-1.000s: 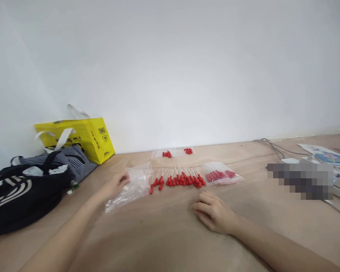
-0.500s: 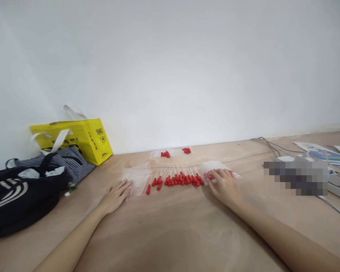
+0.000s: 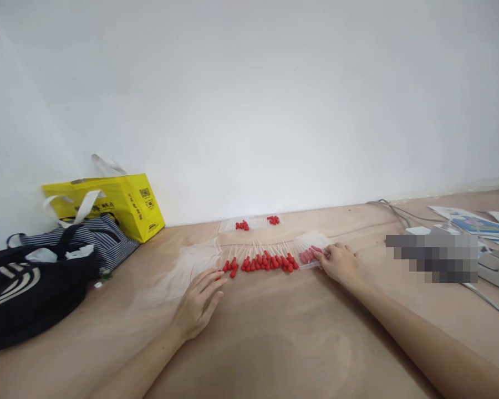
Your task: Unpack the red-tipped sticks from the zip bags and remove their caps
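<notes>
Left hand [image 3: 199, 303] now off flat bag [image 3: 197, 259], fingers apart by left end of red-tipped sticks [image 3: 266, 261] on table [image 3: 266, 332]; right hand [image 3: 340, 262] at filled bag [image 3: 309, 244], can't tell if pinching. Hands now flank sticks.

Black bag [image 3: 33, 299] cut off by left edge; dark object [image 3: 434, 257] at right pixelated; clear bag [image 3: 311, 242] apparently part-hidden by right hand [image 3: 341, 263].

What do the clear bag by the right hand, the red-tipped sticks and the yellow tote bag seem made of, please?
The clear bag looks like smooth plastic film: red tips show through. The red-tipped sticks have smooth ends, perhaps rubber or plastic; their pale shafts are unclear. The yellow tote bag, matte with sharp folds, may be coated fabric.
</notes>
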The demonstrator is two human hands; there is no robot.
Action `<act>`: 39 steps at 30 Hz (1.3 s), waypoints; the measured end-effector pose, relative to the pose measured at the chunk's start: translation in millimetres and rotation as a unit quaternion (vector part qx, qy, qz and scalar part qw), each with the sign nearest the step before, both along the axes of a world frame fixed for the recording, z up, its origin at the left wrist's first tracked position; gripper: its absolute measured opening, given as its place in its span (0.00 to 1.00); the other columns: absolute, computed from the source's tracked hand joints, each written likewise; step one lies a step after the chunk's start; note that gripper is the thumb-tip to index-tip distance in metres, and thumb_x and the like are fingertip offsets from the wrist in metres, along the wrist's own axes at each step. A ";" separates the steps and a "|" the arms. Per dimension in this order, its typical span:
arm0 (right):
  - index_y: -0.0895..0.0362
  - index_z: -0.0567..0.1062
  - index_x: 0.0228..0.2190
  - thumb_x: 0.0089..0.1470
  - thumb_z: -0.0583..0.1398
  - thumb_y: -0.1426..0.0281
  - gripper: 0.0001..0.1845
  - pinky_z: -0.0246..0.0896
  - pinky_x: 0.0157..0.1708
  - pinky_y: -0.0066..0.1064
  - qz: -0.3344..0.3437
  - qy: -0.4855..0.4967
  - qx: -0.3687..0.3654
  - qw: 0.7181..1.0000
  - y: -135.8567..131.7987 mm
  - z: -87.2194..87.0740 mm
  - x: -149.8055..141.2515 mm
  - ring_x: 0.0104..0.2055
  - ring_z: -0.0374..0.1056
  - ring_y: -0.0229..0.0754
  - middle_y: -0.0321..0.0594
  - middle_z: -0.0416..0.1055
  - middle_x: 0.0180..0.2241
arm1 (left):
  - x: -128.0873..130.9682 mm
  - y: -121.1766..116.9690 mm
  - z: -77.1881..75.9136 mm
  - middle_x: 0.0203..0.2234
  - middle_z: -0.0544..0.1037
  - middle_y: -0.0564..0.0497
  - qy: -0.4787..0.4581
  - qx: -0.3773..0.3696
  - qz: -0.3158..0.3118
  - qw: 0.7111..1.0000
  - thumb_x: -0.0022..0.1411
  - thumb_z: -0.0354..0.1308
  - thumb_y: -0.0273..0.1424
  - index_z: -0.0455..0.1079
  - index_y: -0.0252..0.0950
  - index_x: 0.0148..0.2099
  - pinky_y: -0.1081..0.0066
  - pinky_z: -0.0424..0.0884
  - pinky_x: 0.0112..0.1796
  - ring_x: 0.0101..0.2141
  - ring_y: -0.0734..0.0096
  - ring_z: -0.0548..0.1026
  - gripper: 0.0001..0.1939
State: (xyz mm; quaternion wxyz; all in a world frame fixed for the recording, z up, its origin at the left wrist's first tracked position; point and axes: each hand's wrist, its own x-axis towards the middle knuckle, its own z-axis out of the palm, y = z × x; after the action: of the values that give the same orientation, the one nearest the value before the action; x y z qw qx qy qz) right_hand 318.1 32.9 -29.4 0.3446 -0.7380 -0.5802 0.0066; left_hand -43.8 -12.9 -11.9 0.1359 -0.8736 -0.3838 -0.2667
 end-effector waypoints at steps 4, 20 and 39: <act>0.57 0.63 0.24 0.51 0.49 0.58 0.15 0.56 0.30 0.34 0.046 0.153 0.109 0.981 -1.6 3.5 3.8 0.29 0.63 0.43 0.42 0.66 0.25 | 0.6 1.3 -2.6 0.44 0.70 0.48 -0.019 -0.003 -0.011 1.000 0.61 0.44 0.29 0.65 0.38 0.47 0.63 0.63 0.48 0.49 0.65 0.64 0.14; 0.56 0.56 0.24 0.46 0.57 0.52 0.21 0.46 0.21 0.23 0.535 0.438 -0.135 0.710 -60.6 -6.4 -104.5 0.20 0.49 0.29 0.26 0.53 0.19 | 22.9 -20.9 7.4 0.43 0.70 0.46 -0.169 -0.130 -0.047 0.976 0.63 0.40 0.35 0.60 0.38 0.49 0.61 0.61 0.48 0.46 0.64 0.65 0.16; 0.56 0.55 0.41 0.35 0.61 0.69 0.30 0.58 0.16 0.23 0.377 0.484 -0.211 0.761 -68.4 -2.1 -102.2 0.15 0.62 0.31 0.22 0.63 0.16 | 62.6 -35.1 13.0 0.48 0.66 0.45 -0.076 -0.258 -0.058 0.961 0.58 0.51 0.34 0.56 0.39 0.54 0.61 0.65 0.45 0.47 0.62 0.66 0.21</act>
State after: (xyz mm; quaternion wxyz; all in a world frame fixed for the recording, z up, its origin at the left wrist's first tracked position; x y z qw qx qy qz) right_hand 215.9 -35.5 -31.5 0.3848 -0.4126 -0.5510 0.6149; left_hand 18.8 -47.9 1.1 -0.1394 -0.8769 -0.3978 -0.2310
